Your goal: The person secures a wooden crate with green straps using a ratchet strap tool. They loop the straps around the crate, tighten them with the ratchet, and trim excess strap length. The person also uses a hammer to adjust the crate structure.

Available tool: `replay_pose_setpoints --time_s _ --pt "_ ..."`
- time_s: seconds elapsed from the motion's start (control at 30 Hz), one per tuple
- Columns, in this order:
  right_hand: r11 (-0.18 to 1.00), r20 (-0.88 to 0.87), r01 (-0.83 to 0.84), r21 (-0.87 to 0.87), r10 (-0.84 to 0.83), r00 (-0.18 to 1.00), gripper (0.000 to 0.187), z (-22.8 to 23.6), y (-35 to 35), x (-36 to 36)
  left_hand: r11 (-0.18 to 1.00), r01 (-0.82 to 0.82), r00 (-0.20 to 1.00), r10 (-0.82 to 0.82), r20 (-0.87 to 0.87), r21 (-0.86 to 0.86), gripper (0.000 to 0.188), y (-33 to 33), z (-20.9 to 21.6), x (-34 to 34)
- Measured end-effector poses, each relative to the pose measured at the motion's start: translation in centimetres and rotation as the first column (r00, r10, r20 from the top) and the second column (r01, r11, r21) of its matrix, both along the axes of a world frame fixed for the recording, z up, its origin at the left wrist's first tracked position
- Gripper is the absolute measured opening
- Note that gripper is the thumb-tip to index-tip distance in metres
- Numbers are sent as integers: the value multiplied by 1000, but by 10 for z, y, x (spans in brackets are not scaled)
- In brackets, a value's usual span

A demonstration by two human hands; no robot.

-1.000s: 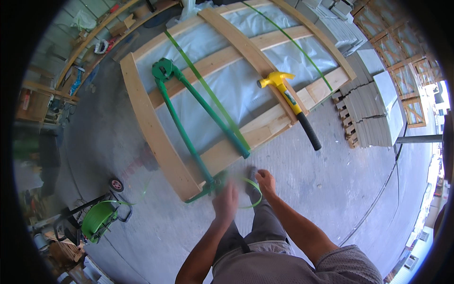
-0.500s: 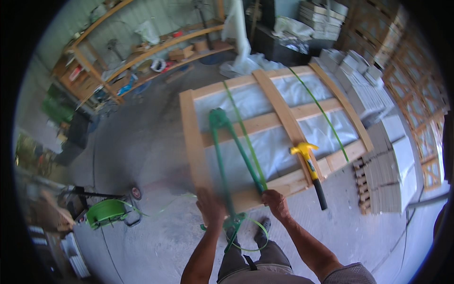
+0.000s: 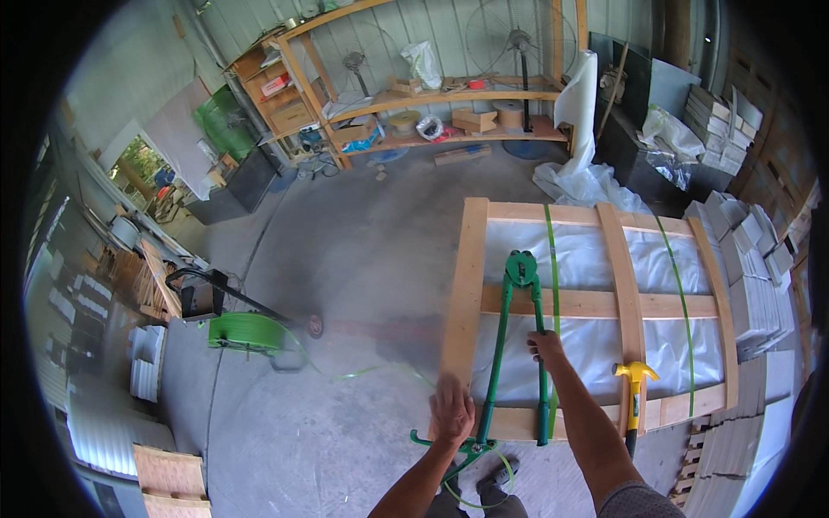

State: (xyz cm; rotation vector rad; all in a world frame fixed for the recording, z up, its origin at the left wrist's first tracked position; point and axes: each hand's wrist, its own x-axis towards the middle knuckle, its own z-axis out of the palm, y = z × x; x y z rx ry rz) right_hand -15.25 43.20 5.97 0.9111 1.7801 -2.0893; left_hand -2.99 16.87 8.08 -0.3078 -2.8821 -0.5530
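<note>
A wooden crate frame [image 3: 623, 303] with white film under its slats stands in front of me. Across it lies a green long-handled strapping sealer [image 3: 498, 356], its jaw head toward the far side. My right hand [image 3: 544, 347] is closed round the sealer's right handle. At the crate's near left corner is my left hand [image 3: 451, 410], its fingers smeared by motion. Just below it, a green strapping tensioner [image 3: 473, 447] sits at the near edge, a loop of green strap [image 3: 516, 470] hanging beside it. A yellow claw hammer [image 3: 635, 393] rests on the near slat.
Left on the floor stands a strap cart with a green reel [image 3: 246, 332], its strap trailing toward the crate. White stacked panels [image 3: 751, 276] border the crate's right side. Behind are wooden shelves [image 3: 440, 95], a fan [image 3: 520, 43] and a roll of plastic film [image 3: 580, 112].
My view has swung left, so the crate appears farther right. My right hand has moved up from the crate's near edge to the sealer's right handle. My left hand stays near the corner.
</note>
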Motion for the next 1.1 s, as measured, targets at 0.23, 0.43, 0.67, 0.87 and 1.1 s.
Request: replay_pose_setpoints --time_s 0.23,0.43,0.67,0.87,1.1 --pt "997 0 -54 -54 54 999 27 50 3 13 1000 -9 997 11 -72 29 44 -5 -14 1" --pt "999 -71 -18 -36 16 997 30 91 -9 120 994 -25 995 35 -95 104 37 -9 -32 2" --pt "937 -340 6 -350 -133 931 7 121 -47 283 966 53 986 -10 -168 253 28 2 -19 50" --pt "967 -234 172 -190 -215 948 24 157 -98 376 425 -472 642 -435 632 772 41 20 46 217" --pt "993 -211 -26 -112 2 978 15 194 -105 454 947 -164 961 90 262 275 34 -95 55 221"
